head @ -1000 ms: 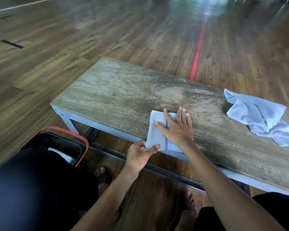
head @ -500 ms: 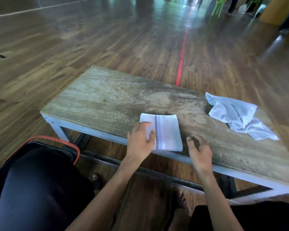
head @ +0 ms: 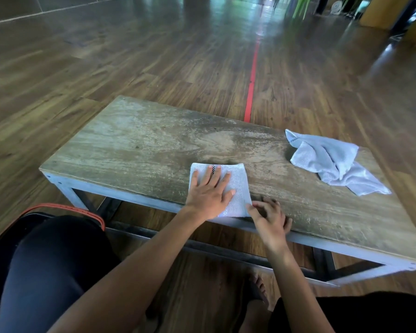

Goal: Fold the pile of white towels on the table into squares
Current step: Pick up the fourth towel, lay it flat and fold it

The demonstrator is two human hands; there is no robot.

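Observation:
A white towel (head: 238, 188), folded into a small rectangle with a dark checked stripe, lies at the near edge of the worn wooden table (head: 142, 145). My left hand (head: 209, 193) presses flat on it with fingers spread and straight. My right hand (head: 270, 219) is at the towel's near right corner, fingers loosely curled over the table edge and thumb touching the corner. It is blurred, and no pinch on the cloth shows. A second white towel (head: 332, 162) lies crumpled and unfolded on the right part of the table, apart from both hands.
A black basket with an orange rim (head: 65, 209) stands on the floor at the lower left, mostly hidden by my knee. My feet are under the table's metal frame. A red line (head: 251, 87) runs along the wooden floor beyond the table.
My left hand slid up onto the folded towel and now lies flat on it. My right hand, which had left the towel, came back to its near right corner. The view shifted.

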